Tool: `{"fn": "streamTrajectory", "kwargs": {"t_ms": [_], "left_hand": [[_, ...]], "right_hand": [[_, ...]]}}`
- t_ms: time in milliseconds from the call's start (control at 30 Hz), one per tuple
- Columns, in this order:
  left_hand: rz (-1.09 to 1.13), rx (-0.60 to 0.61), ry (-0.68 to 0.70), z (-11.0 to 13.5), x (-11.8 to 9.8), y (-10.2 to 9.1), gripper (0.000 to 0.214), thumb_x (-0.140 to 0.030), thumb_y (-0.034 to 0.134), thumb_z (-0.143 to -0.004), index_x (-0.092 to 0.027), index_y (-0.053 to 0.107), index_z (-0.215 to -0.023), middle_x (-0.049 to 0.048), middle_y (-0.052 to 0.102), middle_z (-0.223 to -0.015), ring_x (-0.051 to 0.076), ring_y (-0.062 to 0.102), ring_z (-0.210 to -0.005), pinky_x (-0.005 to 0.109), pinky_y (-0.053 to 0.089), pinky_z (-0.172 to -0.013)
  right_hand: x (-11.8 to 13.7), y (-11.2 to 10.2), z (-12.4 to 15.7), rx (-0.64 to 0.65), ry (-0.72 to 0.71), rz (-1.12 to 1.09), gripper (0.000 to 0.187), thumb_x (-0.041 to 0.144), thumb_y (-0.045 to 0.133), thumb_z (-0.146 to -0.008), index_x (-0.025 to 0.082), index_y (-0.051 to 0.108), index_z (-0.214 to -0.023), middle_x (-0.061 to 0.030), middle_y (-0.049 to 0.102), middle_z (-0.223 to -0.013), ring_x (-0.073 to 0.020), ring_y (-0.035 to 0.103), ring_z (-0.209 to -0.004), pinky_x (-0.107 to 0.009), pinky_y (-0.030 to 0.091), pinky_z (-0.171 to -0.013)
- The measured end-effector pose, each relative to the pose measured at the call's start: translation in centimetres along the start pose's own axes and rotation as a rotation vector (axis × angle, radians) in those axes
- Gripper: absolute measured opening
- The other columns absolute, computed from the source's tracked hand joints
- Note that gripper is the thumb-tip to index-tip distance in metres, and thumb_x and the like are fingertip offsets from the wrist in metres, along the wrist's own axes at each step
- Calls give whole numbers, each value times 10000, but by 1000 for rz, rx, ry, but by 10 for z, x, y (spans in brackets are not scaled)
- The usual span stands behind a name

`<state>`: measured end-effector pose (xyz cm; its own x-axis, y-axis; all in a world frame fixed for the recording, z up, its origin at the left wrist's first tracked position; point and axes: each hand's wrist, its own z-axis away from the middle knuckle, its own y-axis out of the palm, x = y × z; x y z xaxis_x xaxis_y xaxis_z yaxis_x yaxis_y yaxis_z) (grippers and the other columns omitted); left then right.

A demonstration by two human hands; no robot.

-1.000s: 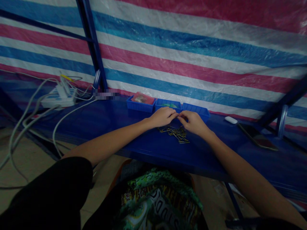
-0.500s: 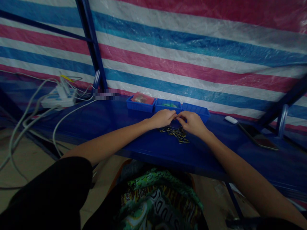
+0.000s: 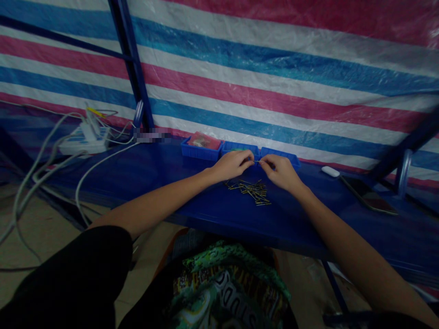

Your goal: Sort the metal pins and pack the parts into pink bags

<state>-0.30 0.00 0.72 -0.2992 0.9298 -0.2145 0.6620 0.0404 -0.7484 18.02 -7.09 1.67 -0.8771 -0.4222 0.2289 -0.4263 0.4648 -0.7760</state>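
Head view: at frame centre I see left hand and right hand pinching a thin yellowish pin, which could drop if either pinch loosens.

One head-worn camera, looking forward and steeply down at a table.
It looks out from above the wearer's shirt, which fills the bottom middle, and faces across to a striped sheet behind; the stripes slope down to the right. The left hand and right hand sit near the centre, fairly small, while the view spreads wide enough for the power strip on the left, the phone on the right and some floor below.
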Motion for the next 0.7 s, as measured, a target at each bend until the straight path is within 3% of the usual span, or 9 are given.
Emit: {"fn": "streamTrajectory", "kwargs": {"t_ms": [233, 400, 567, 700], "left_hand": [[-41, -29, -15, 0, -3, -1, 232, -271, 388, -920, -179, 591, -858, 40, 645, -840, 144, 582, -798, 276, 421, -718], [-59, -17, -32, 0, -6, -3, 229, -272, 391, -914, -182, 590, -845, 38, 639, -818, 146, 576, -777, 279, 416, -706], [-11, -55, -59, 2, -9, -4, 193, -302, 461, -883, -179, 567, -989, 35, 641, -845, 143, 573, -751, 276, 424, -691], [-29, -71, -14, 2, -7, -4, 164, -252, 436, -885, -180, 576, -929, 34, 637, -861, 142, 571, -779, 277, 426, -718]], "right_hand": [[7, 4, 2, -44, -30, -73, 188, 285, 497, -838, 178, 599, -953, -5, 567, -643, -153, 523, -586, -287, 388, -600], [5, 4, 2, -67, -52, -59, 138, 263, 479, -849, 188, 589, -883, -25, 584, -701, -159, 538, -644, -288, 403, -626], [4, 4, 0, -82, -26, -21, 189, 286, 448, -869, 185, 595, -808, -38, 592, -722, -160, 529, -656, -291, 379, -619], [3, 4, 1, -77, -39, -48, 198, 290, 444, -869, 178, 594, -808, -38, 594, -721, -158, 528, -647, -291, 381, -615]]}}
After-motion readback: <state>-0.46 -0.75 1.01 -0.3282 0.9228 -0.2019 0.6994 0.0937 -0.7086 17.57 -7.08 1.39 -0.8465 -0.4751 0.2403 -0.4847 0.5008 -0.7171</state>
